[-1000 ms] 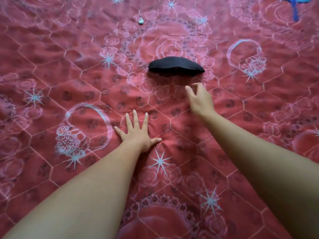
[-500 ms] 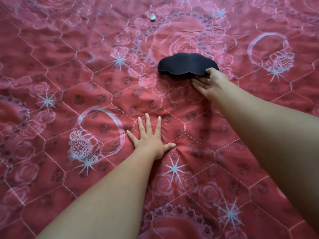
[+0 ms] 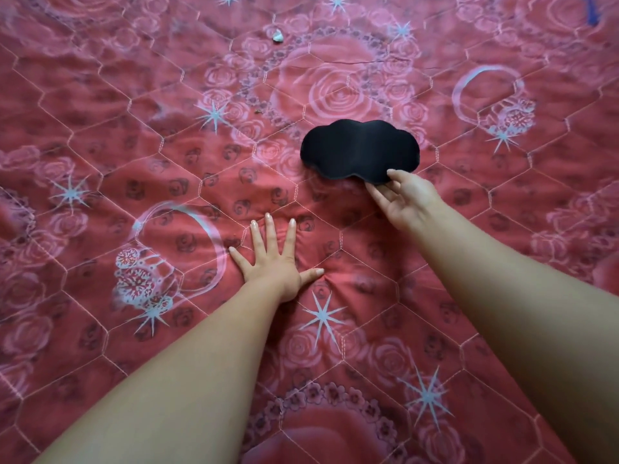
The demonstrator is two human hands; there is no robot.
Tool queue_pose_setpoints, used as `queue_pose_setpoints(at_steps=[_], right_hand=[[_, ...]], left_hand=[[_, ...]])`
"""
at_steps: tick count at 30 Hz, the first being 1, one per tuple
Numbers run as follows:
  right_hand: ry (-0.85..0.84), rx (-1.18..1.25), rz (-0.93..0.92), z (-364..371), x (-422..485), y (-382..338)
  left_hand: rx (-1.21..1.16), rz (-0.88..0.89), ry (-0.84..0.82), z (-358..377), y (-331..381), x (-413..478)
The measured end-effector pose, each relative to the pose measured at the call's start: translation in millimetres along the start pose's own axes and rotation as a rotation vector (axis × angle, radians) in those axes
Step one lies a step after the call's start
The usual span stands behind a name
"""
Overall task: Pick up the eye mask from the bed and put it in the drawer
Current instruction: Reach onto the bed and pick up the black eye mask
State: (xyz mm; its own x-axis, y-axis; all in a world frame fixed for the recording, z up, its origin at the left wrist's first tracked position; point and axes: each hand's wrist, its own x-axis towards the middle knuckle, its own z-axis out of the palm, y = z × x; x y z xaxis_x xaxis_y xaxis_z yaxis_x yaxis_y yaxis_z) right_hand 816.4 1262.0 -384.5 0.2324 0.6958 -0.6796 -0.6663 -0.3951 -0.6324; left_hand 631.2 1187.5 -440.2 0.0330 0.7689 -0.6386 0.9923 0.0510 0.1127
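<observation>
A black cloud-shaped eye mask [image 3: 360,149] sits on the red quilted bed cover [image 3: 134,162], its near right edge tilted up off the fabric. My right hand [image 3: 403,202] pinches that near right edge, thumb on top and fingers underneath. My left hand [image 3: 273,259] lies flat on the cover, fingers spread, well to the near left of the mask. No drawer is in view.
A small white scrap [image 3: 277,36] lies on the cover far behind the mask. A bit of blue cloth [image 3: 593,15] shows at the top right edge. The quilted cover fills the whole view.
My right hand reached forward to the mask, took hold of its near right edge and tilted it up. My left hand stayed pressed flat on the bed.
</observation>
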Motion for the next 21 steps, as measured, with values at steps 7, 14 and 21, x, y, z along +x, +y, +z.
queue_pose_setpoints(at_steps=[7,14,21], right_hand=[[-0.006,0.017,0.021,-38,-60,16],[0.04,0.008,0.047,-59,-143,25],[0.006,-0.049,0.047,-47,-217,2]], left_hand=[[-0.069,0.011,0.037,-15,0,-13],[-0.837,-0.03,0.161,-50,-3,-72],[-1.46,-0.017,-0.052,-93,21,-142]])
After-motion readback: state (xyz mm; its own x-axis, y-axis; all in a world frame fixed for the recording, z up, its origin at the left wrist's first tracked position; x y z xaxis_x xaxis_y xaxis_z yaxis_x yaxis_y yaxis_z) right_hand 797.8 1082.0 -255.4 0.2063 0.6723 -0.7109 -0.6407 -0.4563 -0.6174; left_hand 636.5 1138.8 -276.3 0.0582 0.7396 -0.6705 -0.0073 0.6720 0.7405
